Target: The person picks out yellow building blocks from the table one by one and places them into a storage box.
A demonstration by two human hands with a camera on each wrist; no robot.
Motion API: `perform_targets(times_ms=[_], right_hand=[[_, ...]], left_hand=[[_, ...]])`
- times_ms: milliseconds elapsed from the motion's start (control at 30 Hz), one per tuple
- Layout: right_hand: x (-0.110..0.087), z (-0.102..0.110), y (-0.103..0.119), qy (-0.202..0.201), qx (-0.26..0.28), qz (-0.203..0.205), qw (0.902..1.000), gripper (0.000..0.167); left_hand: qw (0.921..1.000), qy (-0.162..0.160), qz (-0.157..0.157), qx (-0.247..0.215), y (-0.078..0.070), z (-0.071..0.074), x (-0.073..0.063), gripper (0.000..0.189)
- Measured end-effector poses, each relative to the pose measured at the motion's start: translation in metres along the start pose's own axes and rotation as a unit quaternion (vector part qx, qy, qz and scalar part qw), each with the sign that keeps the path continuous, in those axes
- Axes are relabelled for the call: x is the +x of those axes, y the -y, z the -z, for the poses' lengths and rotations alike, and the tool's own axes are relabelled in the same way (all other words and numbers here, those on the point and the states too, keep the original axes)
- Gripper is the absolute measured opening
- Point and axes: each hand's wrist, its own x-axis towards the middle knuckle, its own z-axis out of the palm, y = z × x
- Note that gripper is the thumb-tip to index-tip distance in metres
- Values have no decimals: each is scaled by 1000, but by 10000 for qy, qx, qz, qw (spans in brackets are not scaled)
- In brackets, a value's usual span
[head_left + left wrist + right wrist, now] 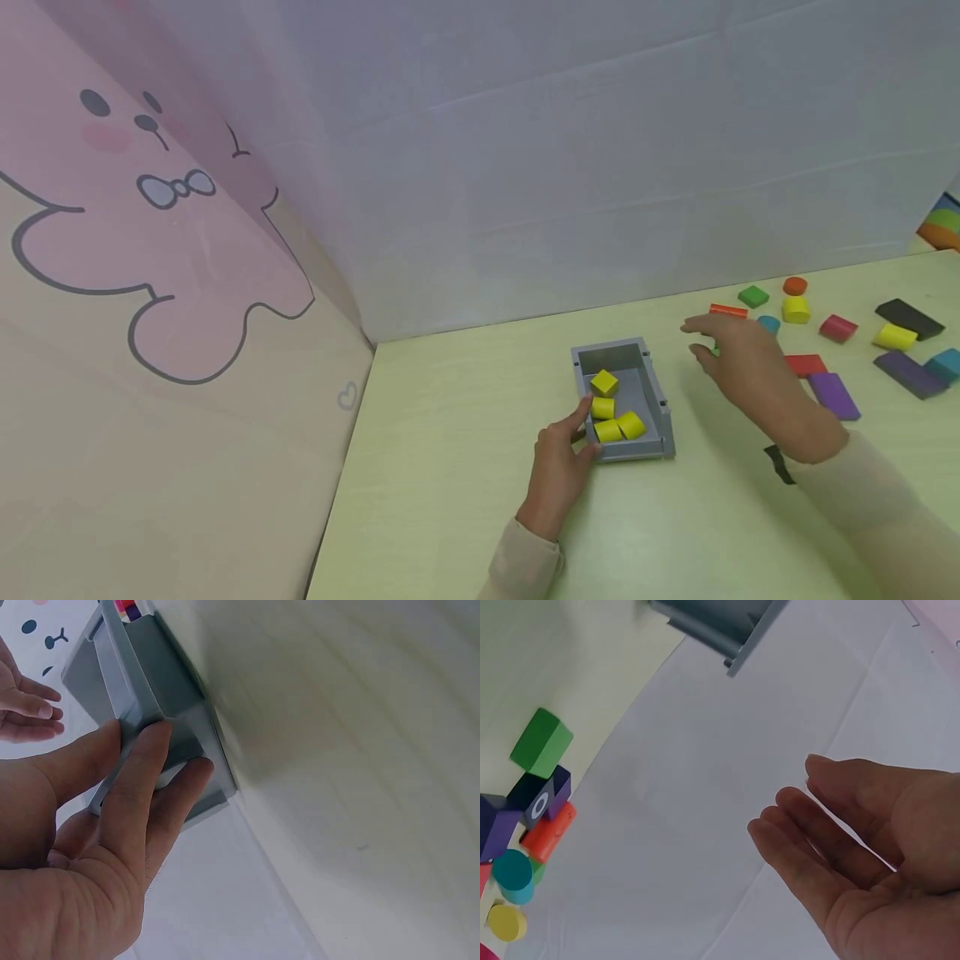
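A grey plastic box (654,408) stands on the table with several yellow blocks (632,425) in its left and near part, one cube-like and the others rounded. My left hand (558,467) grips the box at its near left side. The left wrist view shows the thumb and fingers (142,765) pinching the rim and wall. To the right of the box, my right hand (750,375) hangs over the table, fingers loosely bent with nothing between them. The right wrist view shows that empty palm (870,855) facing inward, with the box's edge above it.
Loose blocks lie on the right: a green block (753,296), a yellow one (796,310), a purple plank (834,395), a red piece (806,365) and several others. A white cloth wall (570,208) backs the table, and a printed pink curtain (187,250) borders its left.
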Motion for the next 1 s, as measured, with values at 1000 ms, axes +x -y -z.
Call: perform_targets(times_ms=[1000], right_hand=[[8, 13, -55, -214, 14, -509, 9985, 34]], left_hand=[[10000, 9, -81, -53, 3, -2, 1, 72]])
